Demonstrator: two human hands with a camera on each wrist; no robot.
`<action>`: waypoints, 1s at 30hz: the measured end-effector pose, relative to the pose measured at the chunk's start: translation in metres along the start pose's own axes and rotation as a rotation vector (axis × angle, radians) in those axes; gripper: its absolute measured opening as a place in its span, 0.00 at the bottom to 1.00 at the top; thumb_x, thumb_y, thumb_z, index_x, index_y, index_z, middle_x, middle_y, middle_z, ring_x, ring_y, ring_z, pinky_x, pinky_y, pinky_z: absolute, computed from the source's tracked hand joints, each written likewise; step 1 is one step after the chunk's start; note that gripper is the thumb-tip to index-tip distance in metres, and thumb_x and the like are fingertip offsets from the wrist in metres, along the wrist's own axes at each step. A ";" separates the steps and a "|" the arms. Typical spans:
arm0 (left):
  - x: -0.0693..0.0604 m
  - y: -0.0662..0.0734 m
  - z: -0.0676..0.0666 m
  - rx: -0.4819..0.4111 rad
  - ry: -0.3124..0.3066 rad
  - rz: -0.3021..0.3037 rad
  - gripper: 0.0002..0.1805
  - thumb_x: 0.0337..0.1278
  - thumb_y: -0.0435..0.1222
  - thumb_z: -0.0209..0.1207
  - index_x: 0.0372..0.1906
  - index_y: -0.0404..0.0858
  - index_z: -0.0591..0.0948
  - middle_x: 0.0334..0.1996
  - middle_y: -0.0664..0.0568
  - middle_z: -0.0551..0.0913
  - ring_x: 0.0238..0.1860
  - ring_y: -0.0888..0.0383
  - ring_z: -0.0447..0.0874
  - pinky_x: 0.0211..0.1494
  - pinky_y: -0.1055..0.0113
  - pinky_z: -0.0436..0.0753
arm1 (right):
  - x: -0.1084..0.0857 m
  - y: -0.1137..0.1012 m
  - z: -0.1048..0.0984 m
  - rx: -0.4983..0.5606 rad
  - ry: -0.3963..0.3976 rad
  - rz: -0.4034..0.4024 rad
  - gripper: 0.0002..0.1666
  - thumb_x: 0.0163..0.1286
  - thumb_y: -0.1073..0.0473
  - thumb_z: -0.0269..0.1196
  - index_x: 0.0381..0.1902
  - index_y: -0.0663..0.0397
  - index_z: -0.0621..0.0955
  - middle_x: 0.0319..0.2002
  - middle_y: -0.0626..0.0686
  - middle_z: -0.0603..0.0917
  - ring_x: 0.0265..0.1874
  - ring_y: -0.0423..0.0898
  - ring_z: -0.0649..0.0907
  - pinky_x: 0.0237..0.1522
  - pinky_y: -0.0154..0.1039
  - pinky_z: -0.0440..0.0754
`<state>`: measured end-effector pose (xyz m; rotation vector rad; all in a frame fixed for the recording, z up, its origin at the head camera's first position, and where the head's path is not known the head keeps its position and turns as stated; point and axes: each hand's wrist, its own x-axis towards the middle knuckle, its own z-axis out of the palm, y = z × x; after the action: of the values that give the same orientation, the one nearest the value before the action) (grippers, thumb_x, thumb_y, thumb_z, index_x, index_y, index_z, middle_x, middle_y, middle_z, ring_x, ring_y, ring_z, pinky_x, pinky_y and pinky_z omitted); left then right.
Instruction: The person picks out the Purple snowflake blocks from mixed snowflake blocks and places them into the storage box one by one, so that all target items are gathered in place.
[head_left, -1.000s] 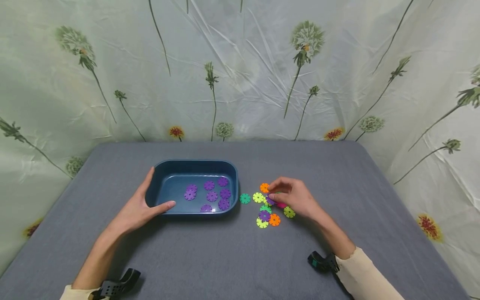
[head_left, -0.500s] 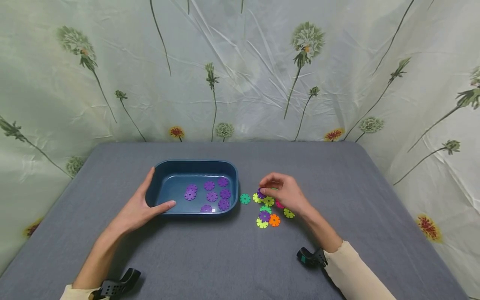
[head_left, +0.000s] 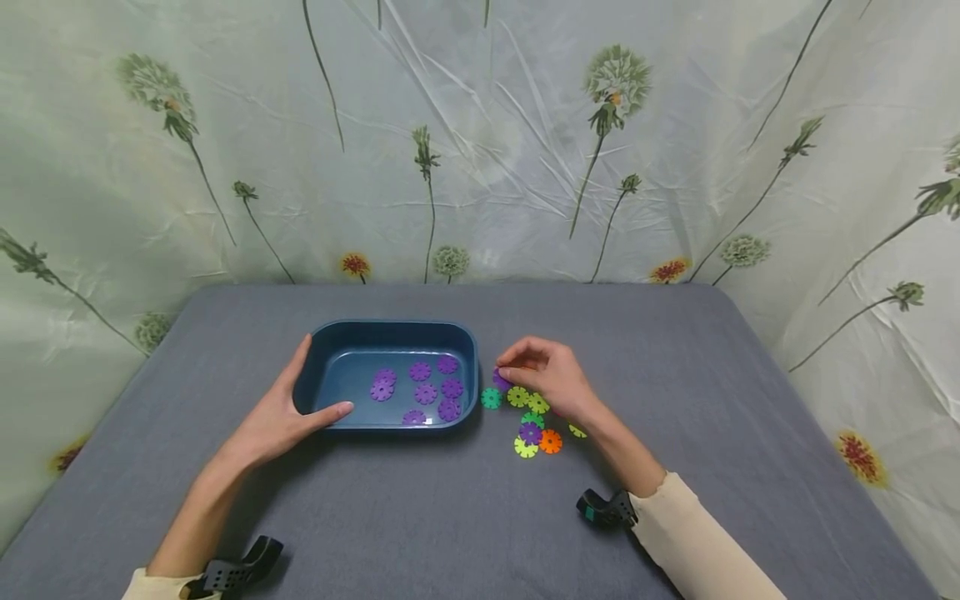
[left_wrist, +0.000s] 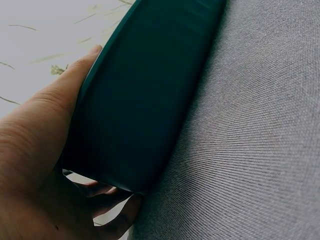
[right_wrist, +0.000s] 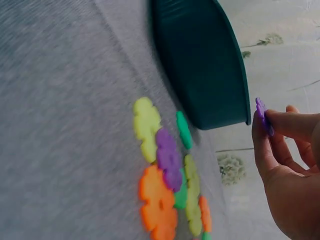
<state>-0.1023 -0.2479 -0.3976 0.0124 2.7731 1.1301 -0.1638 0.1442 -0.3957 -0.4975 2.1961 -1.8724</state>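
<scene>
A dark blue tray (head_left: pixel 341 375) stands on the table with several purple notched discs (head_left: pixel 425 393) lying in it. My left hand (head_left: pixel 272 421) holds its left end, thumb on the front rim and fingers round the far corner. In the left wrist view the tray's outer wall (left_wrist: pixel 135 100) fills the middle, fingertips partly hidden behind it. Just right of the tray, my right hand (head_left: pixel 553 379) pinches a purple notched disc (right_wrist: pixel 263 116) between thumb and forefinger, raised above the table. Below that hand lies another purple disc (head_left: pixel 531 433), overlapping green and yellow ones.
Right of the tray lie several loose discs: a green one (head_left: pixel 491 398) by its wall, yellow ones (head_left: pixel 517 397) and an orange one (head_left: pixel 551 442). The right hand covers part of the group. Grey cloth (head_left: pixel 420 517) covers the table; a flowered curtain (head_left: pixel 510 167) hangs behind.
My right hand has moved left, toward the tray, carrying the purple disc off the group of loose discs. The left hand and the tray keep their places.
</scene>
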 end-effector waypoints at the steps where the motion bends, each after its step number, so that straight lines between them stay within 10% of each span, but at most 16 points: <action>1: 0.000 0.000 0.000 0.000 -0.001 0.000 0.69 0.58 0.57 0.70 0.85 0.54 0.29 0.85 0.34 0.36 0.82 0.24 0.42 0.73 0.19 0.54 | 0.001 -0.002 0.001 0.004 -0.001 0.007 0.10 0.70 0.69 0.68 0.48 0.66 0.85 0.48 0.62 0.88 0.43 0.41 0.89 0.48 0.38 0.90; 22: 0.001 -0.001 0.000 0.006 0.010 0.005 0.68 0.58 0.58 0.70 0.85 0.54 0.29 0.85 0.34 0.37 0.82 0.25 0.43 0.73 0.20 0.55 | 0.022 -0.022 0.023 -0.027 -0.062 -0.011 0.09 0.71 0.68 0.68 0.48 0.62 0.86 0.47 0.61 0.89 0.43 0.43 0.89 0.49 0.46 0.90; 30: -0.001 -0.001 0.001 0.006 0.011 -0.003 0.68 0.58 0.57 0.70 0.85 0.53 0.30 0.85 0.34 0.37 0.82 0.24 0.44 0.72 0.19 0.55 | 0.027 -0.024 0.034 -0.028 -0.092 -0.012 0.14 0.70 0.69 0.67 0.52 0.63 0.87 0.53 0.67 0.88 0.46 0.43 0.89 0.47 0.33 0.89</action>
<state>-0.1012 -0.2481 -0.3984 0.0025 2.7855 1.1250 -0.1732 0.0993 -0.3764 -0.5906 2.1674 -1.7894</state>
